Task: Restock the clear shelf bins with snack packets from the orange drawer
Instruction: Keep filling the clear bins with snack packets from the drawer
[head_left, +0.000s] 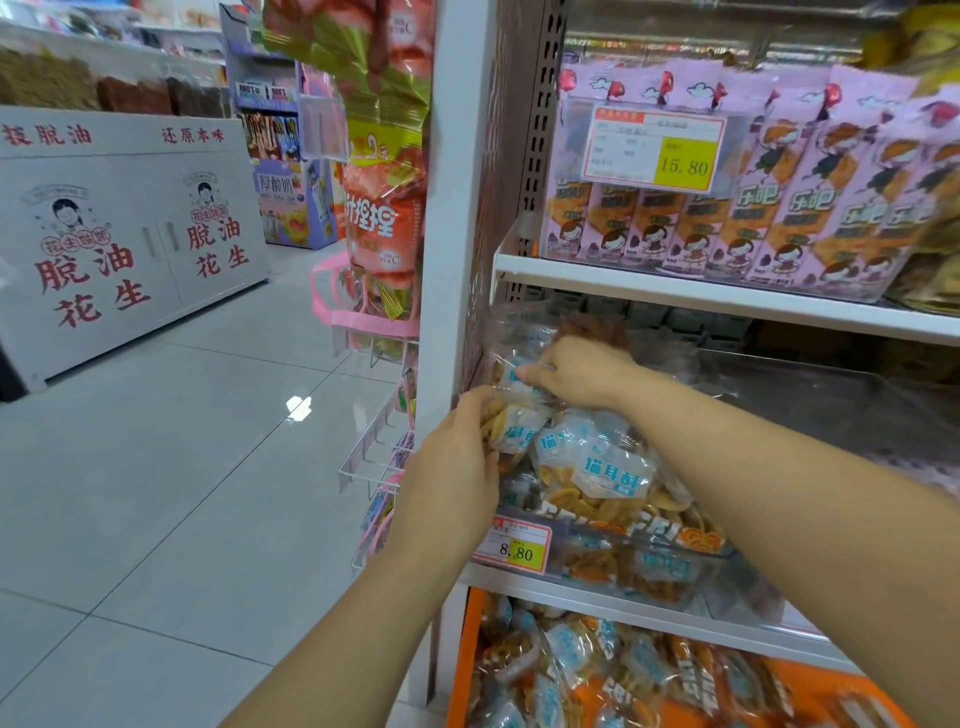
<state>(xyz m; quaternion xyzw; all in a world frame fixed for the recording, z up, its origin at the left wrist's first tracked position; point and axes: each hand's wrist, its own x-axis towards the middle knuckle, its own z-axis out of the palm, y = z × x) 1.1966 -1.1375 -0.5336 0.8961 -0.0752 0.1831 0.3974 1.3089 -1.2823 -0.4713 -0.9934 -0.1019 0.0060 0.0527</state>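
Our left hand (452, 462) pinches a clear snack packet with a blue label (514, 434) at the left end of the clear plastic shelf bin (691, 558). Our right hand (584, 371) pinches another packet (519, 364) just above. We think the bin is nearly full. Many spare packets (571, 649) lie in the orange drawer (464, 654) below.

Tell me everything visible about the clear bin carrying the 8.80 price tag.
The clear bin is a see-through plastic tub sitting at the left end of the white shelf, directly above the orange drawer. A red-and-yellow price tag reading 8.80 is fixed to its front wall. It is heaped above its rim with snack packets bearing blue-and-white labels. The left hand grips the lower packet at the bin's left edge; the right hand pinches the upper packet above the heap.
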